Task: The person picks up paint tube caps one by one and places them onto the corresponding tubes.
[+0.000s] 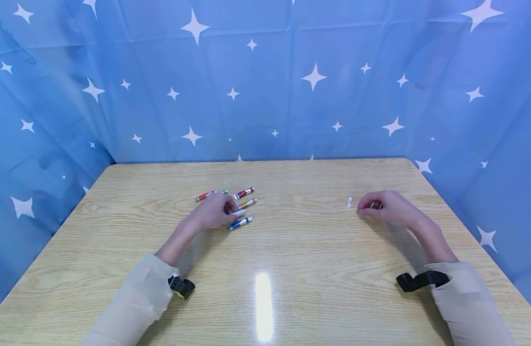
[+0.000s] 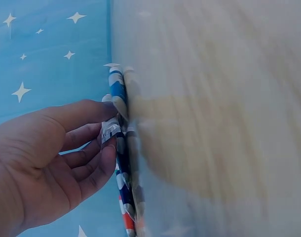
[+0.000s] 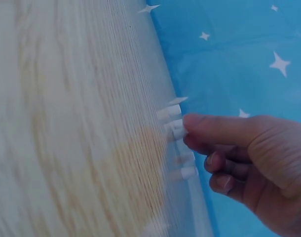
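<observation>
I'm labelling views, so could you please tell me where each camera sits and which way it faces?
Head: head-worn, facing forward and down over the table; left hand, right hand and sleeves show.
Left wrist: worn there, facing the pinched tube; only the left hand shows.
Right wrist: worn there, facing small white pieces; only the right hand shows.
Head and left wrist share the left hand and starred backdrop.

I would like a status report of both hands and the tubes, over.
Left hand pinches a paint tube. Right hand pinches a white cap. Other tubes close by left hand.
</observation>
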### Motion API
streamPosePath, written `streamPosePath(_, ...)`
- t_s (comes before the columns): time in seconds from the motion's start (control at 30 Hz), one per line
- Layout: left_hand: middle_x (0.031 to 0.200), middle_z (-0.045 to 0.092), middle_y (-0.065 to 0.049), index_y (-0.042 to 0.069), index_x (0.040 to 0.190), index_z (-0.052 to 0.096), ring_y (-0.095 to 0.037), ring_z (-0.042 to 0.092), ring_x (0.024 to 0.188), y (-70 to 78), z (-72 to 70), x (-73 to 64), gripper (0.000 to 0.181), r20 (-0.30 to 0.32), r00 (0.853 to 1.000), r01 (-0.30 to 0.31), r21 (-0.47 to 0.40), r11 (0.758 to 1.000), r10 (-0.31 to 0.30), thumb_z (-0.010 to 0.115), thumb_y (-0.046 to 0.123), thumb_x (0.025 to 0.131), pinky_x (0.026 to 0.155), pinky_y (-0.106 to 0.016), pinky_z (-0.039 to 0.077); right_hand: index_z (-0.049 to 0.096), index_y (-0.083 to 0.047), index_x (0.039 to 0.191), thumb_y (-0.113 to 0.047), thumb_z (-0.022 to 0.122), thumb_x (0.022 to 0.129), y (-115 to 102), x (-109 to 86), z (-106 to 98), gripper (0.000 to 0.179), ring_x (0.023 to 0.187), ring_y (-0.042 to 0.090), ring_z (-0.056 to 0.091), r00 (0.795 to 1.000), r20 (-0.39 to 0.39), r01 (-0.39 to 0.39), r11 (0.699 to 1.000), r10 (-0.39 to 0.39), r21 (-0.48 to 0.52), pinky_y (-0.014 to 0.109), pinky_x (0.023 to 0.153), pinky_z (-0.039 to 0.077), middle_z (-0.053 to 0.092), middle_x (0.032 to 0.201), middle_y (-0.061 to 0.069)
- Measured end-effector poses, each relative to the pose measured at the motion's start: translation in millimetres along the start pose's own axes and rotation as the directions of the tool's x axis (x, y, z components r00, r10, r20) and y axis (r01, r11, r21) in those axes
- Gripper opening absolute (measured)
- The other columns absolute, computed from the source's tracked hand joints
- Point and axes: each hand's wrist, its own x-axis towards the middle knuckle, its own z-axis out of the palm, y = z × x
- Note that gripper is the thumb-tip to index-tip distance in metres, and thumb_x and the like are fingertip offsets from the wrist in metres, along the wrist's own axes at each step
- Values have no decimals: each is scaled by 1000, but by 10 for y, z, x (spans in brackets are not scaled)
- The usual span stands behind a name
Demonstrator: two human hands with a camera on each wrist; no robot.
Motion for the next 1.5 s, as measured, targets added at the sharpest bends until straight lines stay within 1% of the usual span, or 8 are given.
streamPosePath(0.17, 81, 65, -2, 2, 93, 69, -13, 56, 72, 39, -14, -8, 8, -26, 1000, 11, -21, 1000, -12, 72, 9, 91, 65, -28, 46, 74, -11, 98, -11, 72, 94, -33, 13, 0, 4, 72, 11, 57, 999, -35, 15, 1000, -16, -20, 26, 64, 47, 67, 82, -2)
streamPosePath(0.3, 82, 65, -3, 1, 93, 69, -13, 56, 72, 67, -21, -12, 8, -48, 999, -8, -36, 999, 6, 72, 8, 89, 65, -27, 47, 73, -11, 99, -11, 71, 95, -77, 23, -5, 4, 71, 9, 56, 997, -62, 39, 999, -42, -36, 25, 63, 47, 67, 83, -2)
streamPosePath(0.43, 83, 66, -4, 1, 93, 69, -14, 58, 73, 99, -22, -18, 8, -66, 998, -23, -51, 998, 19, 72, 8, 89, 66, -28, 48, 73, -11, 98, -11, 71, 95, -131, 45, 4, 4, 67, 9, 53, 992, -93, 78, 996, -81, -39, 25, 59, 45, 67, 82, -3)
streamPosePath(0.7, 82, 66, -3, 2, 92, 69, -13, 59, 74, 154, -7, -20, 8, -83, 996, -37, -83, 996, 30, 71, 9, 90, 68, -27, 50, 73, -13, 98, -15, 71, 96, -264, 71, 25, 4, 66, 9, 56, 984, -135, 107, 993, -112, -44, 26, 59, 46, 68, 81, 3)
streamPosePath(0.93, 83, 66, -2, 3, 93, 70, -14, 58, 73, 199, 3, -43, 7, -89, 996, -33, -112, 993, 23, 69, 10, 92, 66, -28, 50, 73, -11, 99, -10, 71, 95, -402, 85, 29, 4, 66, 8, 57, 967, -182, 169, 983, -179, -70, 25, 59, 47, 69, 82, 3)
streamPosePath(1.0, 83, 66, -2, 2, 94, 70, -13, 59, 73, 212, 6, -48, 7, -95, 995, -45, -118, 992, 34, 69, 9, 92, 66, -29, 50, 72, -11, 98, -9, 71, 95, -450, 89, 25, 4, 67, 7, 57, 963, -194, 178, 982, -188, -70, 25, 58, 47, 69, 81, 3)
streamPosePath(1.27, 82, 67, -2, 0, 96, 71, -12, 60, 73, 260, 34, -41, 9, -117, 990, -98, -124, 987, 84, 70, 8, 92, 66, -27, 51, 73, -11, 98, -6, 71, 94, -643, 75, 21, 7, 65, 6, 56, 944, -229, 225, 971, -238, -80, 24, 56, 46, 65, 78, -8)
streamPosePath(1.5, 84, 67, -3, 0, 98, 70, -12, 60, 72, 291, 46, -48, 10, -116, 987, -129, -148, 981, 113, 69, 8, 92, 65, -28, 51, 73, -13, 97, -5, 73, 92, -781, 64, 28, 10, 64, 6, 53, 925, -249, 272, 958, -287, -92, 23, 55, 44, 67, 81, -5)
